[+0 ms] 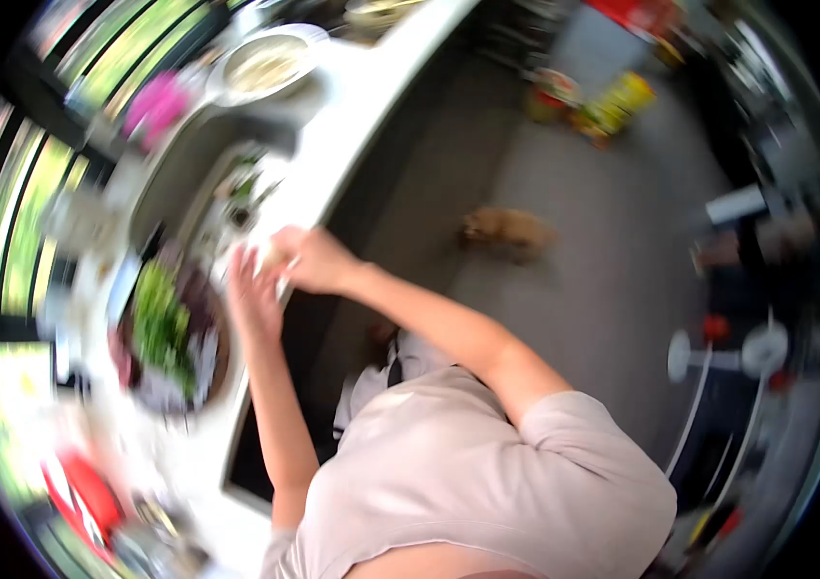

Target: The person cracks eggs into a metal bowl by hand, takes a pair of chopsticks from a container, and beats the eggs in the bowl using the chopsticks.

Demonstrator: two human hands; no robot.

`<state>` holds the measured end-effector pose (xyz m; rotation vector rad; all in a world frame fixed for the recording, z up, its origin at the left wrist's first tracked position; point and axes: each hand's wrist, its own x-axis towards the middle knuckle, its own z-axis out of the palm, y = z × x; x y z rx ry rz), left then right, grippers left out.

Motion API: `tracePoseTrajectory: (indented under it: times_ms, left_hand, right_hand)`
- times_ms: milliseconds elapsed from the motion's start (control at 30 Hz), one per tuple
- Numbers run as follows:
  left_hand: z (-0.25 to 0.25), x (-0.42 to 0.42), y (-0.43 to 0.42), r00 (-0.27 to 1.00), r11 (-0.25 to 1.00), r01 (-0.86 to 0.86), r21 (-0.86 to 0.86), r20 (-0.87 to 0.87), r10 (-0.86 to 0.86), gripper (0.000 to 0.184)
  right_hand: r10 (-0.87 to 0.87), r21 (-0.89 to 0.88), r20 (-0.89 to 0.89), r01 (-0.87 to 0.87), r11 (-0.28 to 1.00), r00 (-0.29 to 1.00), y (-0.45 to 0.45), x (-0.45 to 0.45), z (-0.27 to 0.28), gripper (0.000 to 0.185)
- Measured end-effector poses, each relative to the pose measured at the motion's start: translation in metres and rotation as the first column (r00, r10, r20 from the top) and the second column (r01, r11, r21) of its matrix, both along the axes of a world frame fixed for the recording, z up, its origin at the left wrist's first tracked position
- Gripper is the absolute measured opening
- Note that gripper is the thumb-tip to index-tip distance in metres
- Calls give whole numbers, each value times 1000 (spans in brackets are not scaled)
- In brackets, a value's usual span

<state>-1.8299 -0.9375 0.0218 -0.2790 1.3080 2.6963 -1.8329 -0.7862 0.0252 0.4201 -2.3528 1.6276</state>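
Observation:
Both hands are close together over the counter's front edge, beside the sink. My left hand (256,294) has its fingers stretched out and apart, pointing toward the sink. My right hand (314,260) is closed around a small pale thing (276,259) that blur keeps me from naming. Left of my hands, green leafy vegetables (161,323) lie on a round dark board (212,314). In the sink (169,193) there are green and white scraps (241,183).
A white bowl (270,66) with pale contents stands beyond the sink, near a pink item (155,106). A red object (82,497) lies at the lower left. On the floor are a small brown animal (509,232) and a yellow package (625,101).

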Motion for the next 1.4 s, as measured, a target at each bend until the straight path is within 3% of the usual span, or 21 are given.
tracePoseTrajectory:
  times_ms: [67,167,233,333,400,533,567,633,700,833,933,967,1067,1267,1333,1400]
  left_hand:
    - [9,10,-9,991,994,-41,-98,126,54,45]
    - [-1,23,-26,978,992,-68,-103,187,86,38]
    - [9,41,-32,974,984,-88,-154,193,117,33]
    - [6,46,-36,956,973,-149,-177,226,188,29]
    - [2,57,-44,945,965,-178,-190,239,222,28]
    - [3,79,-56,945,909,-207,-362,166,281,31]
    - [3,85,-58,957,873,-229,-431,64,283,34]
    - [15,99,-65,949,838,-294,-460,-40,312,40]
    - [26,117,-76,938,834,-326,-445,-46,342,44]
    - [53,172,-102,855,712,-468,-524,-64,515,42]
    - [68,232,-121,738,576,-584,-572,-78,670,36]
    - [73,254,-126,682,520,-621,-586,-78,727,34]
    - [77,325,-138,522,330,-665,-670,-101,847,29]
    - [84,462,-155,259,-25,-489,-872,-173,950,29]
    - [82,499,-166,220,-98,-413,-905,-204,954,29]
    - [84,527,-174,201,-85,-379,-922,-172,964,30]
  right_hand:
    - [70,217,-50,-58,974,996,-3,-14,-13,33]
    - [82,267,-104,-52,962,991,-15,-20,-9,38]
    - [101,377,-258,4,926,961,-23,-17,-6,41]
    - [214,552,-162,-91,829,963,-25,-40,-41,42]
    - [245,591,-219,-71,803,945,-27,-40,-37,44]
    - [313,404,-242,-198,893,919,-46,-29,-15,43]
    - [389,281,-158,-336,899,908,-53,-28,-10,40]
    - [533,225,-30,-514,828,845,-74,-17,14,39]
    - [660,143,54,-660,738,750,-96,-3,29,40]
    - [834,-30,134,-839,543,535,-150,39,49,36]
    - [954,-54,75,-954,296,292,-194,78,60,37]
    - [982,-179,87,-967,184,170,-209,95,60,39]
    - [953,-362,282,-932,-5,-115,-251,154,60,36]
    - [927,-188,251,-954,-236,-279,-316,293,70,33]
    - [914,-139,268,-951,-277,-305,-335,331,69,34]
    - [914,-104,281,-956,-275,-294,-354,362,62,34]
